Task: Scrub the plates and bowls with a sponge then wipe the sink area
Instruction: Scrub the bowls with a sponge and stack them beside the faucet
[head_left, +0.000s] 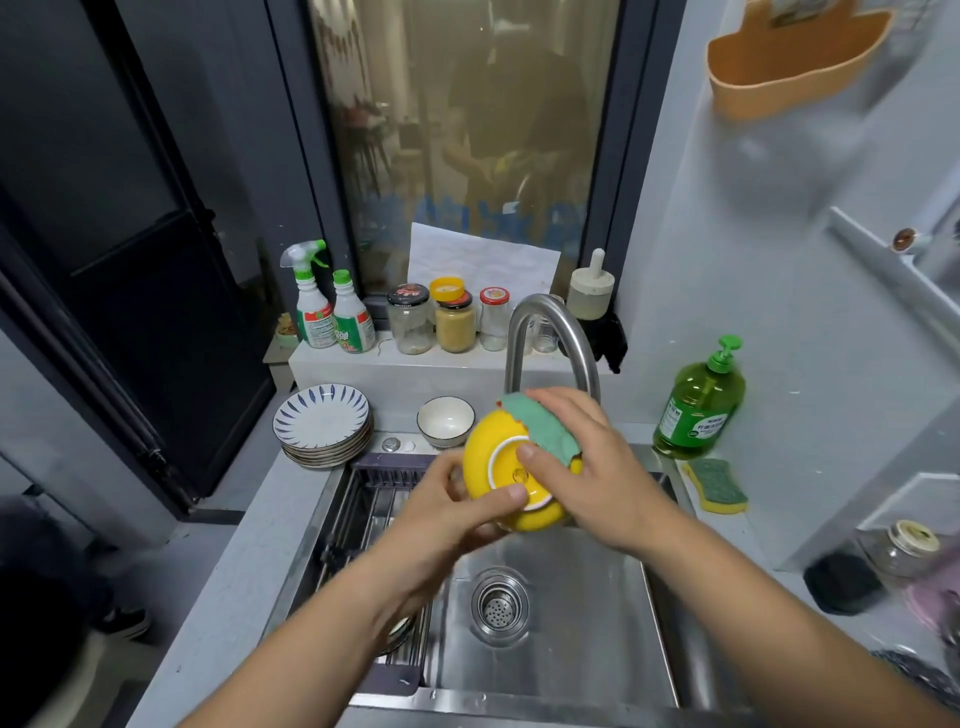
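L hand (457, 512) grips round yellow plastic bowl (480, 452), base turned up over the steel sink (571, 623) so drips fall in. R hand (587, 467) clamps green scouring sponge (540, 421) against its outer wall. Blue-striped plate stack (322, 421) & white ceramic bowl (445, 418) sit on surface behind, w/in reach.

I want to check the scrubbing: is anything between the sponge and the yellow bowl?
Nothing visible does. The right hand holds the sponge directly against the underside of the bowl, which the left hand grips over the sink.
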